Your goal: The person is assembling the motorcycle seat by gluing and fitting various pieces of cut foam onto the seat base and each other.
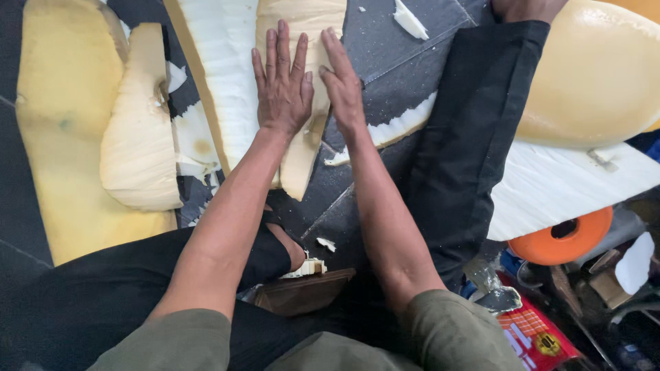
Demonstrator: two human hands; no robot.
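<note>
- As seen from the head camera, the left hand (283,86) lies flat, palm down, on a pale foam slab (302,31) that rests on the dark tiled floor (399,65); its grip is apart, the fingers spread and clamped on nothing.
- The right hand (342,86) stands on its edge just beside the left one, fingers straight and together, pressing against the right side of the same slab; its grip is likewise apart and closes on nothing.
- The foam slab runs from the top edge of the view down to a narrow torn tip between the two forearms, with a wider ribbed white foam sheet (223,75) touching it on the left.
- A rounded cream foam offcut (141,130) lies further left, on top of a large yellow foam pad (62,124).
- Small white foam scraps (409,20) are scattered over the floor, and a curved strip of foam (395,127) lies just right of the right wrist.
- The person's black trouser leg (467,151) stretches along the right side, beside a big yellow cushion form (591,75) and a white sheet (564,185) under it.
- An orange tape roll (560,240) and a red printed packet (536,333) sit at lower right among blurred clutter.
</note>
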